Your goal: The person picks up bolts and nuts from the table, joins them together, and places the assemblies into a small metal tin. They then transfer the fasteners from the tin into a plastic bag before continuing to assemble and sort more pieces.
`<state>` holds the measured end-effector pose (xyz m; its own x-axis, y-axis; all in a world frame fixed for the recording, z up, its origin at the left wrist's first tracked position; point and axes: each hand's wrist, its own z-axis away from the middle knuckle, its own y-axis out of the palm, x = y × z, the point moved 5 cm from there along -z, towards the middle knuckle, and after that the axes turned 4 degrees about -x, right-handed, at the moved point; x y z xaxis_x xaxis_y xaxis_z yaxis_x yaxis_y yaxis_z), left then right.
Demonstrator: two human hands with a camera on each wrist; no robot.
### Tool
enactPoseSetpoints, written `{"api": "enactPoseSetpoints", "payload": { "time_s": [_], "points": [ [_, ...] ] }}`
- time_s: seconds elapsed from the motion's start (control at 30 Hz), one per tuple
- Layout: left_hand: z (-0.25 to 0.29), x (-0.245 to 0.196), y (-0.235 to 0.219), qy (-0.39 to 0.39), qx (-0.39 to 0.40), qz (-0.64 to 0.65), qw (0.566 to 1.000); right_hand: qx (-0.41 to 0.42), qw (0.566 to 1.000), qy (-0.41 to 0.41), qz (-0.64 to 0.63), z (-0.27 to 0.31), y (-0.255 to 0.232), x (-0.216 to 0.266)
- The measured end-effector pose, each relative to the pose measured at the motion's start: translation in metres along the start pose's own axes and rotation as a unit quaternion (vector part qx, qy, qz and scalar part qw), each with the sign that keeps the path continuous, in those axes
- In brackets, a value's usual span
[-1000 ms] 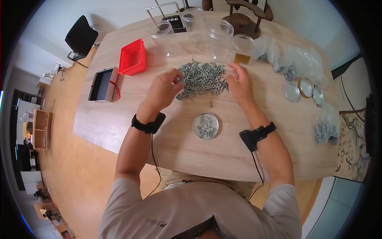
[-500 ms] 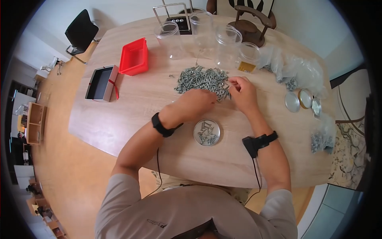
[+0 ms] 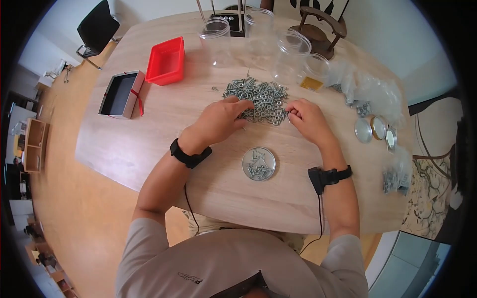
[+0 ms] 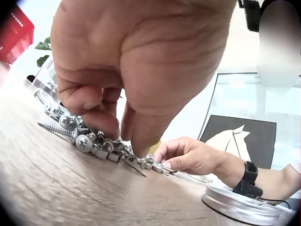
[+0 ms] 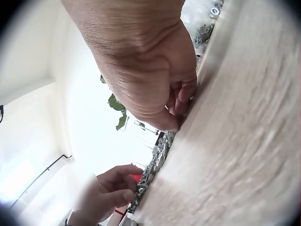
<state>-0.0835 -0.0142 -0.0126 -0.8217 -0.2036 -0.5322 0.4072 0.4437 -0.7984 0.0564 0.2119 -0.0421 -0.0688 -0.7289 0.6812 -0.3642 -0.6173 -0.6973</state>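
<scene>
A heap of metal screws and nuts [image 3: 263, 102] lies mid-table. At its left edge my left hand [image 3: 221, 119] reaches in, thumb and forefinger apart with hardware between them. From the left wrist view, the fingers bend down into screws [image 4: 84, 142] and nuts, and the thumb tip is close to one screw [image 4: 135, 165]. On the other side, my right hand [image 3: 309, 119] pinches a small screw [image 3: 287, 113] by the heap's right edge; its fingertips meet low over the table in the right wrist view. Closer to my body is a round metal lid [image 3: 259, 178] holding several screws.
Clear plastic jars [image 3: 214, 47] stand behind the heap, near a Newton's cradle [image 3: 228, 22]. Left are a red bin [image 3: 166, 62] and a box [image 3: 121, 94]. Plastic bags of hardware [image 3: 372, 94] and metal lids [image 3: 363, 130] lie right. One screw [image 3: 214, 89] lies left of the heap.
My left hand swept across the heap's near side, then drew back left to its left edge. The right hand stayed by the right edge, its fingers curling in. A loose screw appeared left of the heap.
</scene>
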Motion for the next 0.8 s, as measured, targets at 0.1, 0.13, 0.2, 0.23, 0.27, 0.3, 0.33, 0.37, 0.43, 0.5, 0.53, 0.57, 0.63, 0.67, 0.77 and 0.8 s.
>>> {"api": "enactPoseSetpoints", "payload": {
  "time_s": [0.1, 0.13, 0.2, 0.23, 0.27, 0.3, 0.33, 0.37, 0.43, 0.5, 0.53, 0.57, 0.63, 0.67, 0.77, 0.8],
  "points": [
    [0.004, 0.001, 0.003, -0.001, 0.027, -0.048, 0.998, 0.001, 1.000, 0.017, -0.001, 0.002, -0.001, 0.003],
    [0.003, 0.005, 0.003, -0.005, 0.035, -0.060, 0.998, 0.004, 1.000, 0.020, 0.005, 0.001, -0.002, 0.004],
    [0.001, 0.012, 0.004, -0.013, 0.037, -0.082, 0.996, 0.011, 1.000, 0.026, 0.000, 0.001, -0.002, 0.005],
    [0.001, 0.015, 0.006, -0.019, 0.031, -0.090, 0.995, 0.016, 0.999, 0.030, -0.010, 0.002, -0.002, 0.006],
    [0.002, 0.019, 0.008, -0.025, 0.026, -0.098, 0.995, 0.021, 0.999, 0.033, -0.020, 0.003, -0.003, 0.008],
    [0.002, 0.021, 0.009, -0.024, 0.017, -0.097, 0.995, 0.038, 0.998, 0.042, -0.032, 0.005, -0.003, 0.010],
    [0.001, 0.023, 0.009, -0.023, 0.009, -0.096, 0.995, 0.055, 0.996, 0.050, -0.045, 0.005, -0.004, 0.017],
    [0.002, 0.024, 0.009, -0.022, 0.001, -0.096, 0.995, 0.071, 0.994, 0.059, -0.057, 0.007, -0.004, 0.021],
    [0.002, 0.021, 0.004, -0.028, -0.024, -0.088, 0.995, 0.080, 0.994, 0.062, -0.044, 0.007, -0.003, 0.020],
    [0.000, 0.018, -0.003, -0.025, -0.050, -0.063, 0.996, 0.080, 0.994, 0.059, -0.043, 0.006, -0.004, 0.019],
    [-0.002, 0.017, -0.007, -0.021, -0.062, -0.043, 0.997, 0.077, 0.994, 0.054, -0.050, 0.006, -0.005, 0.021],
    [-0.004, 0.014, -0.010, -0.018, -0.074, -0.022, 0.997, 0.074, 0.994, 0.050, -0.057, 0.006, -0.006, 0.023],
    [-0.005, 0.004, -0.016, -0.043, -0.022, 0.050, 0.998, 0.172, 0.969, 0.083, -0.155, 0.014, -0.003, 0.042],
    [-0.005, -0.001, -0.017, -0.056, 0.003, 0.086, 0.995, 0.219, 0.949, 0.098, -0.203, 0.018, 0.000, 0.056],
    [-0.005, -0.001, -0.015, -0.064, 0.002, 0.097, 0.993, 0.299, 0.938, 0.016, -0.175, 0.027, 0.010, 0.090],
    [-0.005, -0.002, -0.015, -0.072, 0.013, 0.100, 0.992, 0.294, 0.936, -0.013, -0.191, 0.030, 0.020, 0.089]
  ]
}}
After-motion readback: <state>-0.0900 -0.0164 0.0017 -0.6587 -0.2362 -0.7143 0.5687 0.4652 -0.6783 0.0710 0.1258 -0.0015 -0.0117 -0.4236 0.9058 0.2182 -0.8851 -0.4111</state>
